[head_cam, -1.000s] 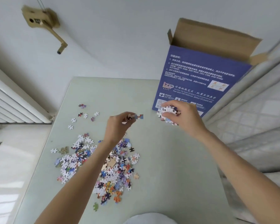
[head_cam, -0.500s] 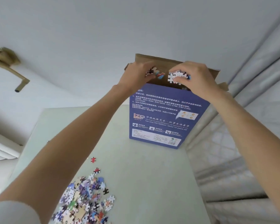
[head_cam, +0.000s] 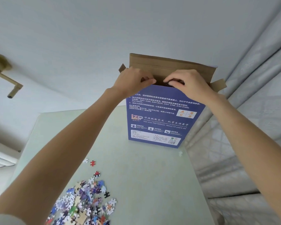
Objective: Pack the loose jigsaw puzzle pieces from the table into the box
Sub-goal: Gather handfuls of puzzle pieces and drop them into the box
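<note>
Both hands up at the box (head_cam: 161,120) mouth: left hand (head_cam: 133,80) & right hand (head_cam: 188,85) curled over the opening, can't tell if they hold pieces. Box stands upright at the worktop (head_cam: 144,176) far edge. Loose puzzle pieces (head_cam: 84,203) lie low-left, nearer the left hand, so that's prob the next reach.

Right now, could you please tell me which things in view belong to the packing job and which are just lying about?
Part of the job:
- blue box, upright, top flaps open
- pile of loose puzzle pieces on the table
- left hand and right hand, fingers curled at the box opening

Just about:
- curtain
- tan wall fixture
- radiator
</note>
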`<state>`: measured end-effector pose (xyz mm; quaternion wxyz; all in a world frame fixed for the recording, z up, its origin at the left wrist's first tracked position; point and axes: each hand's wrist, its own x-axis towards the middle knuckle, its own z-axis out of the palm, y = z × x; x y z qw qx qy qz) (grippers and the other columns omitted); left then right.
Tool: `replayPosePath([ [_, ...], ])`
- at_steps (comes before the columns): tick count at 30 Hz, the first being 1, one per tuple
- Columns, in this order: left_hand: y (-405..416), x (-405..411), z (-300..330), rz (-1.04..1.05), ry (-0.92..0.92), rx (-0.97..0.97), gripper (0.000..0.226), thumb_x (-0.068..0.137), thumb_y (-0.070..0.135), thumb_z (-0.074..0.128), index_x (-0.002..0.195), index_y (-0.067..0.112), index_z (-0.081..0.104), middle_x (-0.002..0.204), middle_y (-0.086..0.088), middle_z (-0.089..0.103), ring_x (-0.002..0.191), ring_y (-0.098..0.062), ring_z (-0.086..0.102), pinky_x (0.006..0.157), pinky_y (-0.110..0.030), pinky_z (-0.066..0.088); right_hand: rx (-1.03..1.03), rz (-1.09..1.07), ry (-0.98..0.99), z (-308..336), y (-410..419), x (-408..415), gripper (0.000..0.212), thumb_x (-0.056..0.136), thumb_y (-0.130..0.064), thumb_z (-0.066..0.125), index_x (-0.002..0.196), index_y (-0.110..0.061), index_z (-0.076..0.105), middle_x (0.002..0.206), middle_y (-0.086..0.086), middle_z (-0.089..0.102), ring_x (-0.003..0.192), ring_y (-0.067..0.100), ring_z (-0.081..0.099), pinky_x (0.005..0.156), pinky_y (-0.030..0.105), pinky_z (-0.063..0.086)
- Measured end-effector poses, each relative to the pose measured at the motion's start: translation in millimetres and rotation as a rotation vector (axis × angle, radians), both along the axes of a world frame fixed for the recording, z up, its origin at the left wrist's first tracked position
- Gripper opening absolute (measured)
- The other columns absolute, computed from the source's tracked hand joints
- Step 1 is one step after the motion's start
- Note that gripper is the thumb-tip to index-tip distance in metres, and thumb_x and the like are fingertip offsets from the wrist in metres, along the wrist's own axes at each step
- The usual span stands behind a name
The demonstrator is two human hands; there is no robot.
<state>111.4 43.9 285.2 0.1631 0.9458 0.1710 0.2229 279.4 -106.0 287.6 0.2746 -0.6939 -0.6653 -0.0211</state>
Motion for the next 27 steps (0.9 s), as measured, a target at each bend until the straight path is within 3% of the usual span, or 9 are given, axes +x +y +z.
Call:
replayPosePath([
  [3,-4.1,-6.8,-6.6,-0.059,0.013,0.019,0.023,0.087,0.043,0.058,0.097,0.027,0.069,0.094,0.011,0.070,0.087,-0.009,0.064,0.075,-0.029,0.050,0.006,-0.042,0.046,0.2,-0.9,-4.3,0.022,0.089,-0.003,0.056,0.100,-0.014,0.071,0.093,-0.001,0.072,0.085,0.008,0.066,0.082,0.029,0.053],
  [6,-6.4,-10.8,-14.3,-0.041,-0.027,0.080,0.020,0.085,0.036,0.061,0.102,0.028,0.068,0.099,0.010,0.070,0.092,-0.015,0.063,0.075,-0.027,0.047,0.028,-0.070,0.030,2.4,-1.6,-11.4,0.021,0.088,-0.003,0.057,0.098,-0.014,0.072,0.095,-0.001,0.072,0.084,0.007,0.064,0.082,0.030,0.053],
  [11,-20.3,-23.3,-25.2,0.023,-0.267,0.237,0.020,0.086,0.027,0.057,0.102,0.021,0.067,0.098,0.006,0.067,0.092,-0.020,0.057,0.075,-0.024,0.041,0.257,-0.085,-0.030,1.4,-22.8,-39.4,0.020,0.091,-0.006,0.052,0.098,-0.010,0.070,0.095,0.001,0.070,0.082,0.012,0.063,0.075,0.026,0.051],
  [14,-43.7,-46.0,-44.9,0.082,-0.447,0.204,0.016,0.088,0.022,0.057,0.098,0.018,0.068,0.094,0.006,0.067,0.092,-0.014,0.054,0.074,-0.016,0.039,0.375,-0.110,-0.037,-34.9,-56.1,-66.1,0.020,0.092,-0.007,0.051,0.095,-0.009,0.070,0.091,0.000,0.071,0.082,0.012,0.064,0.071,0.022,0.050],
  [16,-63.3,-65.9,-73.6,0.100,-0.446,0.116,0.014,0.087,0.019,0.057,0.096,0.017,0.068,0.092,0.007,0.068,0.089,-0.014,0.056,0.071,-0.019,0.042,0.312,-0.150,0.003,-79.6,-82.2,-79.8,0.020,0.091,-0.011,0.050,0.093,-0.011,0.070,0.089,-0.002,0.071,0.078,0.010,0.064,0.067,0.021,0.050],
  [19,-89.1,-94.5,-137.3,0.157,-0.279,-0.068,0.019,0.086,0.026,0.053,0.098,0.021,0.067,0.092,0.011,0.069,0.088,-0.016,0.059,0.068,-0.025,0.047,0.101,-0.272,0.087,-161.9,-117.7,-80.2,0.019,0.088,-0.013,0.051,0.087,-0.014,0.070,0.086,-0.003,0.071,0.072,0.013,0.063,0.062,0.024,0.047],
  [21,-104.9,-113.0,-181.6,0.199,-0.093,-0.181,0.025,0.084,0.033,0.049,0.101,0.025,0.066,0.094,0.013,0.068,0.093,-0.016,0.059,0.071,-0.029,0.051,-0.087,-0.387,0.124,-212.2,-138.0,-71.0,0.017,0.085,-0.008,0.054,0.088,-0.015,0.069,0.090,-0.001,0.070,0.079,0.022,0.064,0.063,0.029,0.049],
  [25,-121.7,-143.8,-257.6,0.219,0.491,-0.259,0.041,0.087,0.042,0.056,0.125,0.028,0.053,0.122,0.005,0.059,0.117,-0.020,0.048,0.094,-0.033,0.042,-0.413,-0.527,0.164,-280.2,-159.6,-43.5,0.030,0.086,-0.003,0.054,0.113,-0.008,0.063,0.124,0.009,0.057,0.116,0.029,0.051,0.090,0.036,0.044],
  [27,-125.2,-157.1,-277.3,0.236,0.650,-0.245,0.052,0.087,0.048,0.054,0.134,0.029,0.044,0.135,0.003,0.049,0.126,-0.020,0.039,0.101,-0.034,0.034,-0.549,-0.532,0.153,-298.4,-156.4,-32.2,0.041,0.089,-0.007,0.053,0.129,-0.003,0.050,0.143,0.015,0.040,0.132,0.030,0.035,0.104,0.037,0.034],
])
